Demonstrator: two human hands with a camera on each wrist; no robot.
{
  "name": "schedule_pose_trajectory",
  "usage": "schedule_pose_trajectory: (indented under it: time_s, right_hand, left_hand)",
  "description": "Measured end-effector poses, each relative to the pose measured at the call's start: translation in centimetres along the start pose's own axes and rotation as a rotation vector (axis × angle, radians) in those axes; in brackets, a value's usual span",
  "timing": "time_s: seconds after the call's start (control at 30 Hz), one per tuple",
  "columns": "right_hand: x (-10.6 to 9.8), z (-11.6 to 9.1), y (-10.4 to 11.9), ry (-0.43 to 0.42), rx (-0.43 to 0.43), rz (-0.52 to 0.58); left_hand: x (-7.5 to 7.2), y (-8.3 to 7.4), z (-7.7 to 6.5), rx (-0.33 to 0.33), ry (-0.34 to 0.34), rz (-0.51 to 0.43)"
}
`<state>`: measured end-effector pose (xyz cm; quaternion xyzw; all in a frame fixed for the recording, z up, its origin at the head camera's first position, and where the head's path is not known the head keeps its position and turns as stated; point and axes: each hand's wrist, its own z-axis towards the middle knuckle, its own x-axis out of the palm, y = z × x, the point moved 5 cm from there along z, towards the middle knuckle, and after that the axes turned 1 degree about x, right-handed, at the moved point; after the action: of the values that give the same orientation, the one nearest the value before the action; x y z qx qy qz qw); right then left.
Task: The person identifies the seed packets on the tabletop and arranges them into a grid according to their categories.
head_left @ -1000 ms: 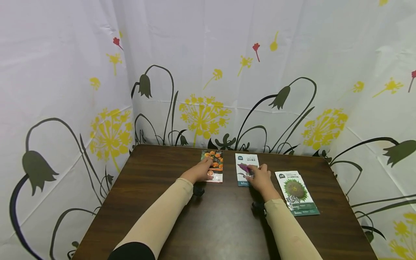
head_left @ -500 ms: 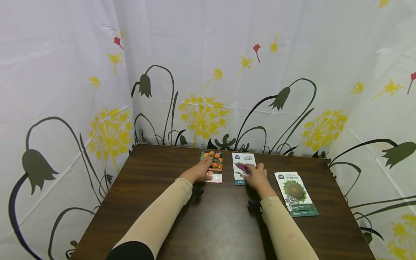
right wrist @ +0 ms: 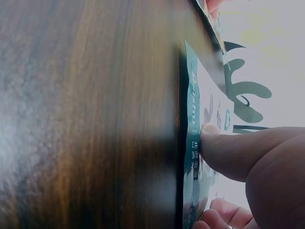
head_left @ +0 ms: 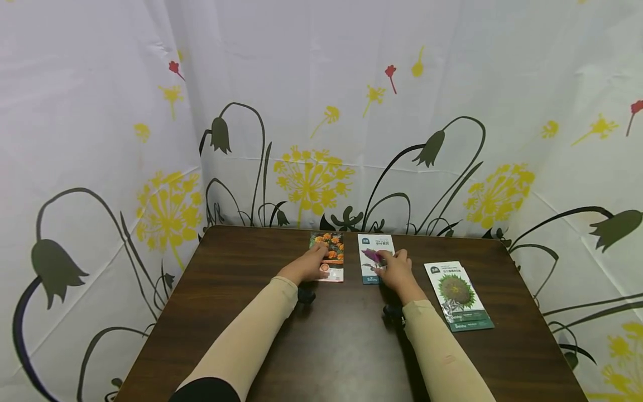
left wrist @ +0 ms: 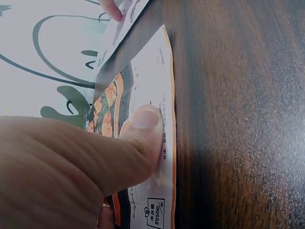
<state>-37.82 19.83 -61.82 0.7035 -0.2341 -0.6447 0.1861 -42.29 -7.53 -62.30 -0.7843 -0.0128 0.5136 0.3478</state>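
Note:
Near the far table edge lies a seed packet with orange flowers (head_left: 335, 241). My left hand (head_left: 305, 264) pinches it, its thumb (left wrist: 145, 118) flat on the white lower part. To its right is a white and teal seed packet with a purple leaf (head_left: 369, 241), held between thumb and fingers of my right hand (head_left: 398, 272). The right wrist view shows that thumb (right wrist: 209, 136) on the packet's face and the fingertips (right wrist: 224, 214) curled at its side edge. My palms hide part of both packets. They lie side by side with a small gap.
Farther right, overlapping seed packets (head_left: 457, 291) with a round green spiky plant lie at a slant. The brown wooden table (head_left: 331, 346) ends at a white curtain (head_left: 321, 72) printed with flowers. Dark wrist cameras (head_left: 305, 295) sit below the hands.
My right hand has slid the purple-leaf packet slightly left, towards the orange-flower packet, mostly before the half-second frame. The left hand stays in place. The head view has shifted a little.

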Motion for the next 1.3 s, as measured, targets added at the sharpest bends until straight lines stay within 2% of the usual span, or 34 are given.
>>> schedule_pose_trajectory:
  time_s: [0.13, 0.17, 0.23, 0.5, 0.8, 1.07, 1.3]
  right_hand:
    - [0.1, -0.1, -0.1, -0.005, 0.007, 0.013]
    - [0.2, -0.1, -0.2, -0.006, 0.008, 0.014]
    - [0.3, -0.1, -0.3, -0.007, 0.008, 0.012]
    - [0.1, -0.3, -0.3, -0.016, -0.01, 0.0]
    - [-0.1, -0.4, -0.1, -0.055, -0.022, -0.015]
    - [-1.3, -0.2, 0.1, -0.09, -0.052, 0.085]
    - [-1.0, -0.3, 0.5, -0.081, -0.091, 0.012]
  left_hand:
    - [0.0, -0.3, -0.2, 0.003, -0.003, -0.005]
    - [-0.5, -1.4, -0.9, -0.022, 0.005, -0.012]
    - [-0.4, -1.6, -1.0, -0.02, 0.001, -0.007]
    - [-0.3, -1.6, -1.2, -0.037, 0.003, 0.027]
    - [-0.4, -1.8, -1.2, -0.024, -0.009, 0.007]
    - [-0.4, -1.6, -0.7, -0.02, -0.018, 0.027]
    - [-0.5, -1.3, -1.0, -0.022, -0.024, 0.02]
